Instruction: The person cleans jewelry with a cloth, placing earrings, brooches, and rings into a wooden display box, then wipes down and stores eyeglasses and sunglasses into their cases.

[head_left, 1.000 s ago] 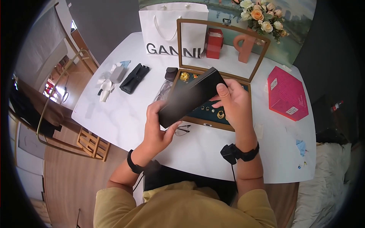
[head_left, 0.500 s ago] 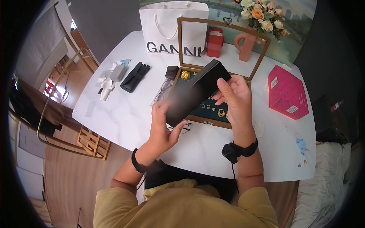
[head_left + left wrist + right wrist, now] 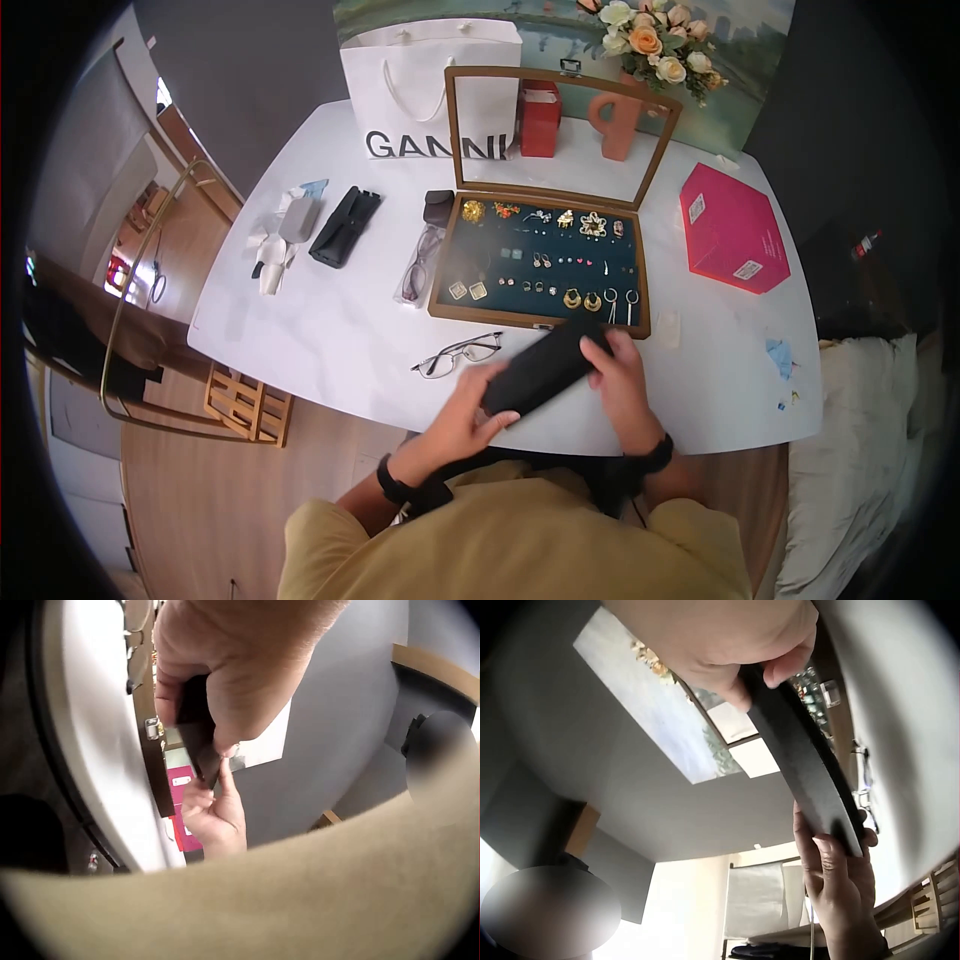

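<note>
Both hands hold a long, flat black case, tilted, near the front edge of the table. My left hand grips its lower left end, thumb on the near side. At the upper right end, my right hand pinches it between thumb and fingers. The right wrist view shows the narrow side of the case running between the two hands. A pair of thin-framed glasses lies on the table just beyond the left hand. Behind the case stands a wooden jewelry box, its glass lid raised, with rows of earrings and brooches inside.
Left of the jewelry box are clear-framed glasses, a small dark pouch, a black folding case and a grey case. A white paper bag stands behind; a pink hexagonal box is at the right.
Both hands have brought the black case down and toward the body, away from over the jewelry box. The jewelry and the thin-framed glasses now show fully. The head view has shifted slightly.
</note>
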`<state>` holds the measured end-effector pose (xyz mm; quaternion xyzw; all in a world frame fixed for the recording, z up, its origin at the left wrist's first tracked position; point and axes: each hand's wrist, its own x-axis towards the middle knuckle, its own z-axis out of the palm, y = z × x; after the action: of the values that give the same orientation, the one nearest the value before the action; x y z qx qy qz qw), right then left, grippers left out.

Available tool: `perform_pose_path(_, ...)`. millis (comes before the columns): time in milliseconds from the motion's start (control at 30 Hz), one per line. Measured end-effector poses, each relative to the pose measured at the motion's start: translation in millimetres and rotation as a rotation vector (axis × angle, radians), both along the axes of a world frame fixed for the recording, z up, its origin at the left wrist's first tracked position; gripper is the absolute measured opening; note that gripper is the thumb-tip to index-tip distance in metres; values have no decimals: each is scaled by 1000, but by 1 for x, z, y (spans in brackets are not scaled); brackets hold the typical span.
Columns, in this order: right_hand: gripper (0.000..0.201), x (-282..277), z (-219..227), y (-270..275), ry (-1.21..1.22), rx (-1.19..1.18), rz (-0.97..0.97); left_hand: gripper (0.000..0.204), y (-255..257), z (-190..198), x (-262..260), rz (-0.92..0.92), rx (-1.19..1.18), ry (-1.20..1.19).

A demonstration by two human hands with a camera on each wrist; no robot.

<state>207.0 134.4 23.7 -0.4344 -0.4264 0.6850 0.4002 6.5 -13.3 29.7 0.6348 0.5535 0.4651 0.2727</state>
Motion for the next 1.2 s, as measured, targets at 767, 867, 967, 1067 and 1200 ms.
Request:
perform_pose_path(767,28,71,-20,-22,-332,562,256,18,28,-49,-5,-45,-264,-240)
perform_pose_path(867,26,62,-26,-25,-268,468,261,26,39,-44,8,-34,-283,-420)
perform_pose_path(967,30,57,-50,-31,-110,127,106,28,48,-42,6,-61,-408,-494)
perform_pose_path(1067,33,57,-59,-26,-36,61,53,30,44,-5,-2,107,-409,-127)
perform_pose_path(1200,35,48,-47,-26,-24,48,14,21,46,2,-33,433,110,614)
